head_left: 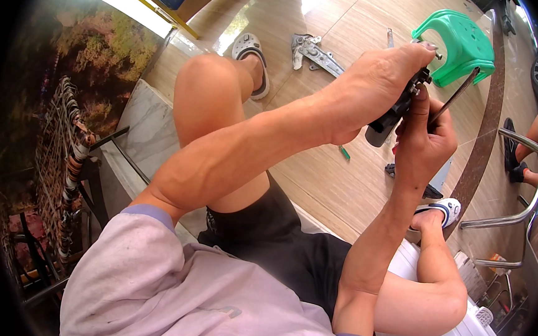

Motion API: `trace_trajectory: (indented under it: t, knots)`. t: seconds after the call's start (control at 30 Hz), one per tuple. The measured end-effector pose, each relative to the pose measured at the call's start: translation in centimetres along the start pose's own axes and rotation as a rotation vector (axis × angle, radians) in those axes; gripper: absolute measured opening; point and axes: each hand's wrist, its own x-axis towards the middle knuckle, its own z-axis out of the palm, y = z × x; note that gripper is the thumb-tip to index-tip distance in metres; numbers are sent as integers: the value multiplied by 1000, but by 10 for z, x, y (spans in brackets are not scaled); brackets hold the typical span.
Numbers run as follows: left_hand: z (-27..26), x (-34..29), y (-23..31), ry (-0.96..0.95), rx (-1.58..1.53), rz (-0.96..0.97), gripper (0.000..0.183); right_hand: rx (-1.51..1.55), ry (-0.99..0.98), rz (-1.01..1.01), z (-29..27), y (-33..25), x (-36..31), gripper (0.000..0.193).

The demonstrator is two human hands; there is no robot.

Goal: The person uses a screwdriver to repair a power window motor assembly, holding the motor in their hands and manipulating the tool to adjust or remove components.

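My left hand (375, 82) is closed around a black part with a rounded cylindrical end and small metal studs, which looks like a small electric motor (385, 127). The fingers behind it are hidden. Close below, my right hand (426, 138) has its thumb against the motor's side. A slim dark metal shaft, like a screwdriver's (458, 97), sticks out of this hand toward the upper right, and its handle is mostly covered by the fingers. Both hands are raised over the floor in front of my knees.
A toothed metal bracket with a long arm (317, 56) lies on the tiled floor (306, 170), near a small green piece (344, 152). A green plastic stool (461, 47) stands beyond my hands. At right are a metal-framed chair (509, 216) and another person's legs (528, 145).
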Motion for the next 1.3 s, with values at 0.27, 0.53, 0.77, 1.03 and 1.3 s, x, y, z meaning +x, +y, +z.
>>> trace_trajectory:
  t: [0.27, 0.53, 0.77, 1.03, 1.3]
  knots:
    - [4, -3, 9, -36, 161, 59, 44, -80, 35, 20, -4, -11, -3, 31]
    - [1, -6, 12, -5, 199, 94, 45, -54, 10, 4, -2, -13, -4, 30]
    - [-1, -7, 13, -10, 159, 71, 45, -43, -56, -65, -5, -8, 0, 30]
    - [1, -6, 14, 2, 19, 9, 44, 56, 14, -69, 2, -13, 1, 26]
    - [3, -4, 11, 6, 63, 33, 46, 143, -21, -71, -8, -9, 0, 23]
